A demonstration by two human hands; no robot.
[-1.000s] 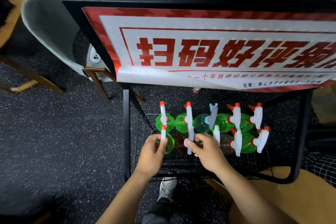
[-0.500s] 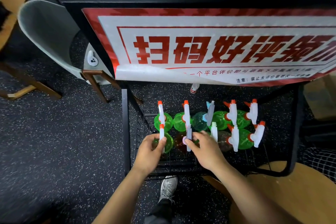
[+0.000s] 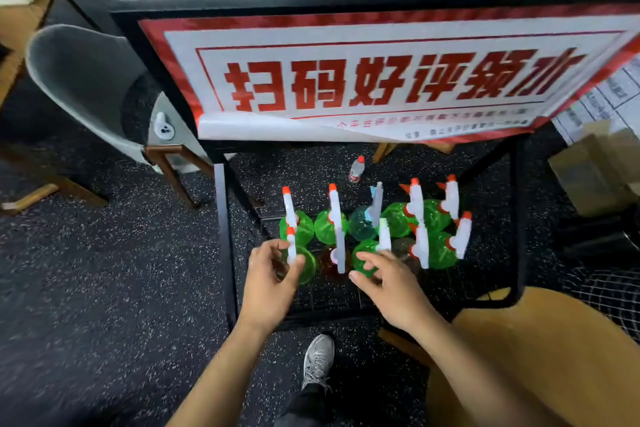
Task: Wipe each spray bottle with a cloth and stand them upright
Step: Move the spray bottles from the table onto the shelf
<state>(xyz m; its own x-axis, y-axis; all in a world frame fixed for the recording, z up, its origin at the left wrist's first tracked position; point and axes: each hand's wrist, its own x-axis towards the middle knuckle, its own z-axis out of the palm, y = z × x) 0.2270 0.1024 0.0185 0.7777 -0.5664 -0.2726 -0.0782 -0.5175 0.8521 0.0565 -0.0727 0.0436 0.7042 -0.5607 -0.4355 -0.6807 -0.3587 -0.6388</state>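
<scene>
Both hands off the sprayers since earlier: left hand (image 3: 268,282) & right hand (image 3: 389,282) hover w/ fingers loosely spread, holding nothing, over upright spray bottles (image 3: 363,229) in wire rack (image 3: 221,253), frame center.

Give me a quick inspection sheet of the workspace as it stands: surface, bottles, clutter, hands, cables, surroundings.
Surface: black wire shelf low in a black metal frame, under a red and white sign.
Job's things: about ten spray bottles stand upright in two rows, mostly green; one teal bottle in the back row. No cloth seen.
Clutter: small water bottle on the floor behind the shelf.
Hands: left hand against the front-left bottle, fingers loosely curled; right hand open beside the front-middle bottles.
Cables: nothing seen.
Surroundings: grey chair at left, cardboard box at right, speckled dark floor, another person beyond the sign.
</scene>
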